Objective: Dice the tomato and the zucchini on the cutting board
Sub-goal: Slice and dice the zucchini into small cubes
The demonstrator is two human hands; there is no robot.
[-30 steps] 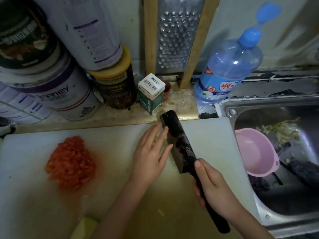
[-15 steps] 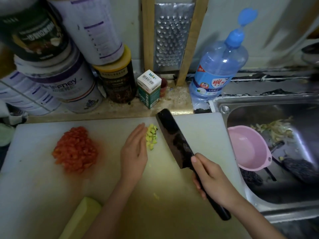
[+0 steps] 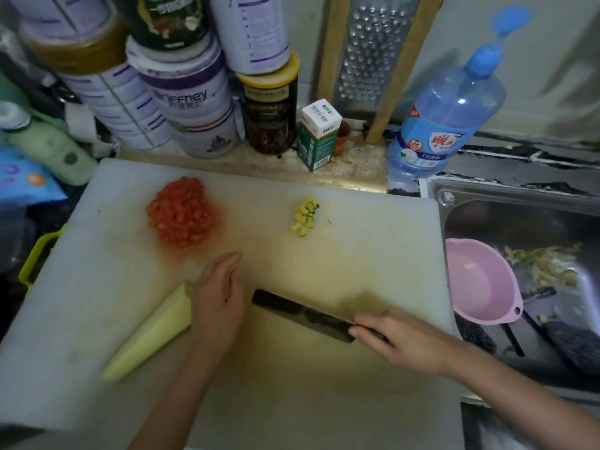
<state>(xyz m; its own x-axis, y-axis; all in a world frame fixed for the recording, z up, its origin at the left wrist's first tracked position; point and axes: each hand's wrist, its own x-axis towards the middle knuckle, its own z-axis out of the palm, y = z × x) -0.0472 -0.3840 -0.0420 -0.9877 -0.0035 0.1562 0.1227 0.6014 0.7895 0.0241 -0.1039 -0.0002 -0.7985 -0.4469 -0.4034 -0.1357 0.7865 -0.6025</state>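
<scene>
The left hand (image 3: 220, 297) has straight, empty fingers just right of the zucchini (image 3: 147, 331). It should, I think, pull the zucchini under the knife (image 3: 302, 315) and tuck the fingertips back. The right hand (image 3: 402, 341) wraps its fingers around the knife's handle. The zucchini is pale, long and tapered. Beyond the fingers, the diced zucchini (image 3: 305, 216) and diced tomato (image 3: 180, 212) lie on the cutting board (image 3: 373, 241).
</scene>
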